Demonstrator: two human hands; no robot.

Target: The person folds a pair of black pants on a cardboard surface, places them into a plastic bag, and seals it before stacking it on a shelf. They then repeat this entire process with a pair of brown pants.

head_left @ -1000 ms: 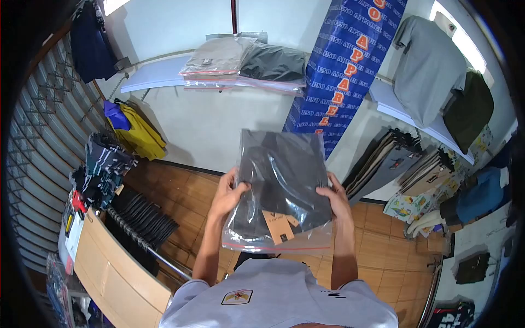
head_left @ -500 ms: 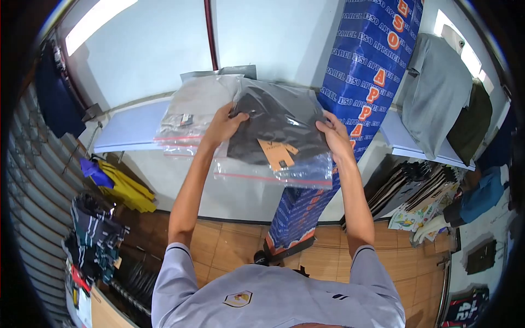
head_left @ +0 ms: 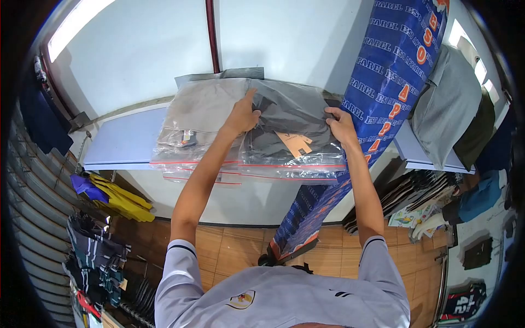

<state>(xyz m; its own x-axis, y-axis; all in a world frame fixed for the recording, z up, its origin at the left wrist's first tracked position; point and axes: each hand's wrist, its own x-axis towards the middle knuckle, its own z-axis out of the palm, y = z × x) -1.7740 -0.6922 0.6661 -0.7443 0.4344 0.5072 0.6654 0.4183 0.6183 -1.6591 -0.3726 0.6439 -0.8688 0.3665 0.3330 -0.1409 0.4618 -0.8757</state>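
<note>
A dark grey folded garment in a clear plastic bag (head_left: 295, 115), with an orange cardboard tag (head_left: 295, 144), lies on top of bagged clothes on the shelf. My left hand (head_left: 242, 117) is at its left edge, index finger stretched along the side and thumb on the plastic. The left hand's other fingers are mostly hidden. At the opposite edge, my right hand (head_left: 342, 126) pinches the bag between thumb and fingers. Touching it on the left is a stack of light grey bagged garments (head_left: 205, 106) with a small label.
The pale blue shelf (head_left: 117, 142) runs along the wall. A blue printed pillar (head_left: 377, 87) stands close by my right hand. Grey and dark clothes (head_left: 445, 109) hang over the right shelf. Yellow cloth (head_left: 123, 197) hangs below left, beside racks of garments (head_left: 98, 251).
The bagged dark garment has come down and away from me onto the shelf, level beside the light grey stack. Both hands went with it, and my left index finger has straightened.
</note>
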